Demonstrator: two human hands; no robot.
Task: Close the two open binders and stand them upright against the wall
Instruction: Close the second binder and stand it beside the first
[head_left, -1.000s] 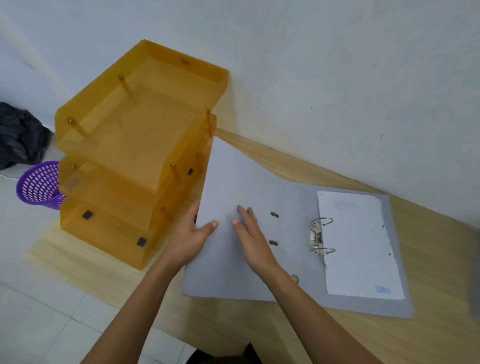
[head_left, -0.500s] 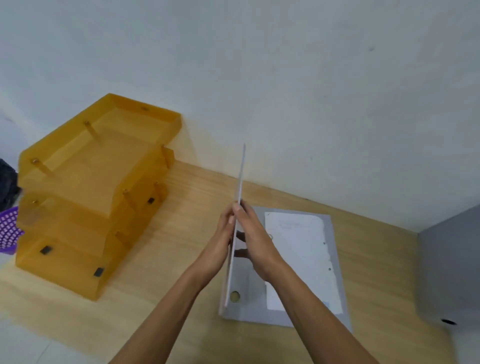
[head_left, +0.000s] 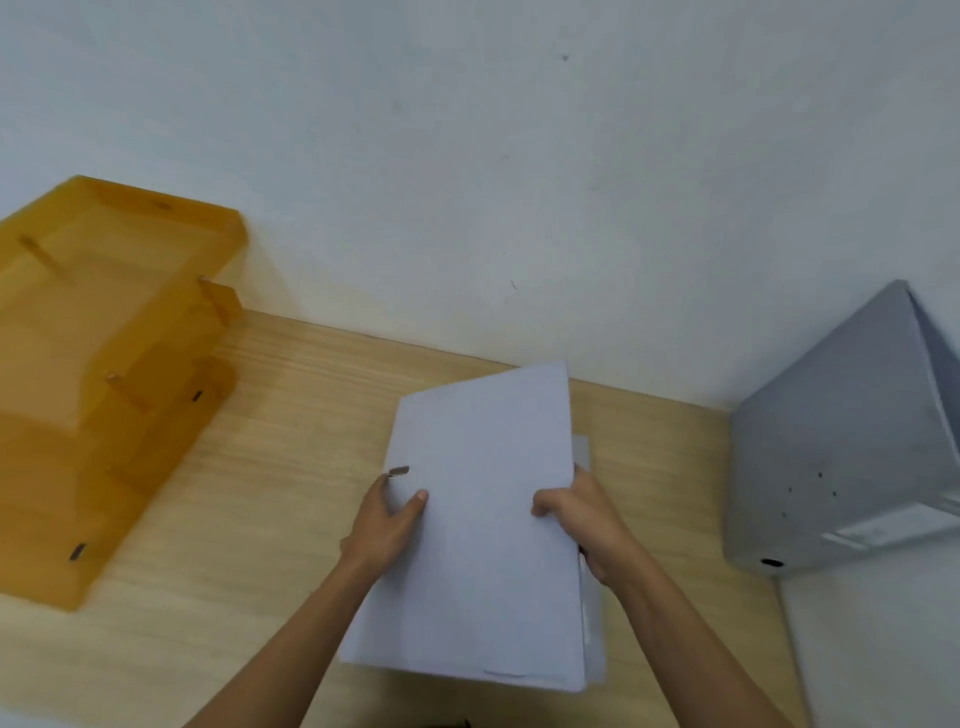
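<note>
Two binders show. One binder (head_left: 483, 525), pale grey, lies at the table's (head_left: 270, 467) centre with its cover nearly shut, grasped by both hands. The left hand (head_left: 382, 525) grips its spine edge at 9 o'clock, thumb on the cover. The right hand (head_left: 584, 519) clasps the open edge at 3 o'clock, fingers curled over the cover. The second binder (head_left: 831, 441) sits at 3 o'clock from the first, well apart, by the wall (head_left: 467, 156). One orange tray stack (head_left: 104, 374) stands at 9 o'clock, three tiers.
</note>
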